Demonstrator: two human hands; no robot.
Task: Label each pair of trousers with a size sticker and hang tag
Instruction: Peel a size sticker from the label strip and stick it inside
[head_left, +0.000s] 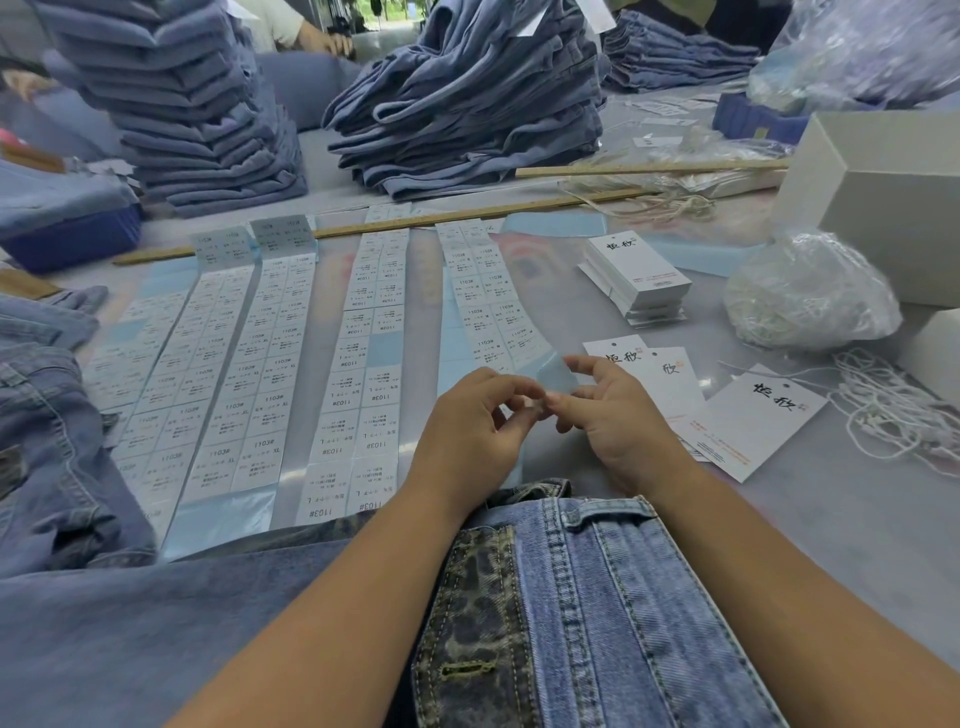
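A pair of blue denim trousers (613, 597) lies at the table's near edge with its waistband and leopard-print lining turned up. Just beyond it my left hand (467, 431) and my right hand (608, 415) meet fingertip to fingertip over the end of a sticker strip. Between them they pinch a small pale blue piece of sticker backing (556, 376); whether a sticker is on it is unclear. Long strips of white size stickers (260, 374) marked 1103# lie to the left. White hang tags (753, 421) lie loose to the right, a stack of hang tags (636, 278) behind them.
Tall piles of folded blue trousers (462, 98) stand at the back, more denim (47, 441) at the left. White strings (893, 410), a clear bag of strings (805, 291) and white boxes (883, 197) fill the right. Two wooden sticks (467, 213) lie across the table. Another person sits at the far side.
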